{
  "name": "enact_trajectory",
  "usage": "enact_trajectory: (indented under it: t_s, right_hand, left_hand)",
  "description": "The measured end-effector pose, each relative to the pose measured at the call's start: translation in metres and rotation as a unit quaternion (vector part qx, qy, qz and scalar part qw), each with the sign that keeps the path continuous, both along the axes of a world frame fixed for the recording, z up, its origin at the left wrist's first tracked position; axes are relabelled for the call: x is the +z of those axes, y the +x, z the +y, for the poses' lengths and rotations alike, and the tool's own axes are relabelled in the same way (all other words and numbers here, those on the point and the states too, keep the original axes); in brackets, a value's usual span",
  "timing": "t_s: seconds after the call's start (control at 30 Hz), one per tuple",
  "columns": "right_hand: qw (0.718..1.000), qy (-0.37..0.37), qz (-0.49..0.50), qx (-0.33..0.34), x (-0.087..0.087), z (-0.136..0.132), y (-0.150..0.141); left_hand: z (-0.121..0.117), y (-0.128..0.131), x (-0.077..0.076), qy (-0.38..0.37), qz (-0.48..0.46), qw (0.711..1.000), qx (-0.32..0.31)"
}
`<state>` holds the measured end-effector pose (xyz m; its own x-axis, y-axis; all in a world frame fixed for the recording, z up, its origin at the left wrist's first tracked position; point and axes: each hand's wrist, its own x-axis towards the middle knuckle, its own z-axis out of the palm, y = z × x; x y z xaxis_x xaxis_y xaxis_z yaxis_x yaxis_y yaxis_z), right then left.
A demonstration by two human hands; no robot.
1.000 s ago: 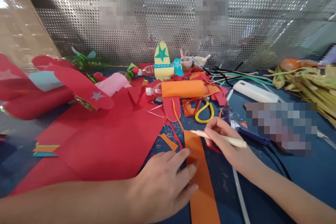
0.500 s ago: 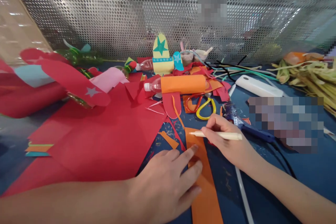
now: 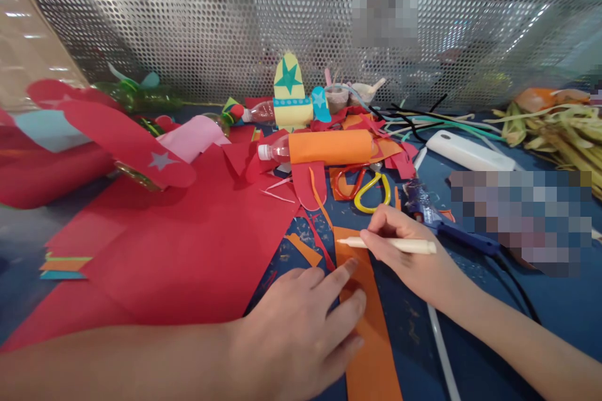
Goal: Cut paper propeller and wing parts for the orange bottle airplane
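Paper, cut as a long orange strip, lies on the dark blue counter beneath the left hand, its fingers spread loosely across it, presumably to steady it. The right hand has its fingers pinched around a cream pen, slanted so the tip meets or hovers over the strip's far end; I can't tell which.

Beyond the fingers, a capped bottle lies on its side in an orange paper sleeve (no contents I can make out through the clear neck). Farther past them stand a small cup with a pink stick poking out and a pale bowl with a light handle leaning over its rim; what fills them is unclear. Scissors sit just ahead of the right fingers, probably parked for easy reach.
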<state>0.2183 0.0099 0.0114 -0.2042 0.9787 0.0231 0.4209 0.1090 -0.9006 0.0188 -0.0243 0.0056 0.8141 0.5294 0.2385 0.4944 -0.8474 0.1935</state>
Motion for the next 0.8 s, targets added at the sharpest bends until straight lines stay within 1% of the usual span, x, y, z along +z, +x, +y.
enact_trajectory:
  t_s: [0.4,0.67,0.8]
  right_hand:
    - [0.999,0.019,-0.026,-0.001,-0.0022,-0.001,-0.0009]
    - [0.999,0.024,-0.045,-0.017,-0.003,-0.0023,-0.0017]
    - [0.998,0.033,-0.05,-0.029,-0.0006,-0.0024,-0.0022]
  left_hand:
    - [0.0006,0.0003,0.0012,0.018,-0.007,1.0,-0.001]
    - [0.0012,0.0002,0.0005,0.028,-0.022,0.999,0.002]
    - [0.0002,0.0005,0.0005,0.032,-0.025,0.999,0.003]
